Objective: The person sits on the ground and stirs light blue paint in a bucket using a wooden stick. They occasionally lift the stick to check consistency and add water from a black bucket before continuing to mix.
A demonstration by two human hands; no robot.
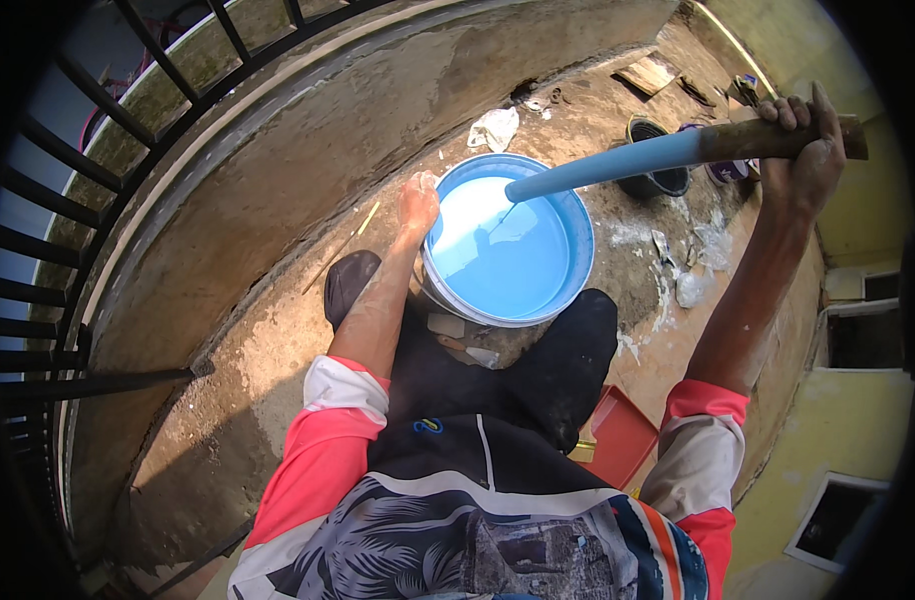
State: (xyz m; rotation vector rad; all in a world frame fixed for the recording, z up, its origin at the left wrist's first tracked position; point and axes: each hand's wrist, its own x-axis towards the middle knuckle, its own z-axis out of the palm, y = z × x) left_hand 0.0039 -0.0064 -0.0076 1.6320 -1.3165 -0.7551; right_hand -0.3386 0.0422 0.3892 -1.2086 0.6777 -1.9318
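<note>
A large white bucket of light blue paint stands on the ground between my legs. My left hand is closed on its left rim. At the upper right, my right hand grips the bare brown end of a thick stirring stick. The stick's other half is coated in blue paint and slants over the bucket's right rim. Its tip is above the paint, and a thin string of paint runs down from it.
A black bucket stands to the right, near crumpled plastic bags. By my right leg lies a red tray. A scraper lies below the paint bucket, and a white cloth behind it. A low wall with black railing curves along the left.
</note>
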